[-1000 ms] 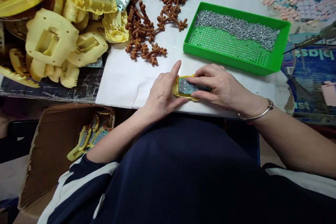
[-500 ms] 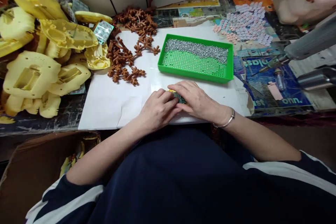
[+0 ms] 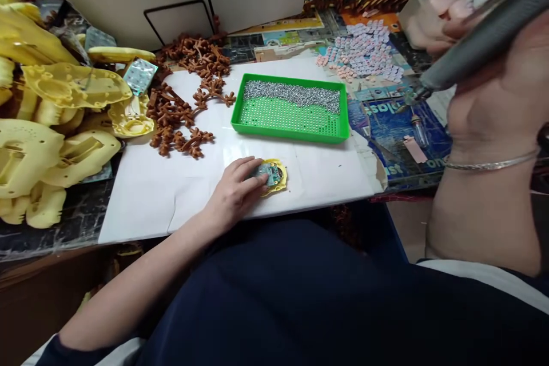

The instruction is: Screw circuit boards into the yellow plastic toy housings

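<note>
My left hand [image 3: 235, 186] rests on the white board, its fingers closed on a small yellow plastic shell [image 3: 281, 185]. A green circuit board [image 3: 271, 174] sits in that shell, partly covered by the fingertips. At the far right my right hand [image 3: 493, 97], blurred and wearing a bracelet at the wrist, is wrapped round a grey electric screwdriver [image 3: 467, 51]. The screwdriver's bit end points down and left, over a blue printed sheet. Beyond the left hand lies a green perforated tray [image 3: 289, 136] with small silver screws [image 3: 295, 94] heaped along its far side.
Brown plastic pieces [image 3: 175, 114] lie left of the tray. Yellow molded shells [image 3: 26, 154] are piled at the far left. Small pale pink and lilac parts [image 3: 364, 48] are spread behind the tray. A pink piece [image 3: 414, 149] lies on the blue sheet [image 3: 386, 137].
My right hand has left the yellow shell and moved far right, taking hold of the screwdriver. My left hand stays on the shell, whose circuit board now shows. The view has shifted right.
</note>
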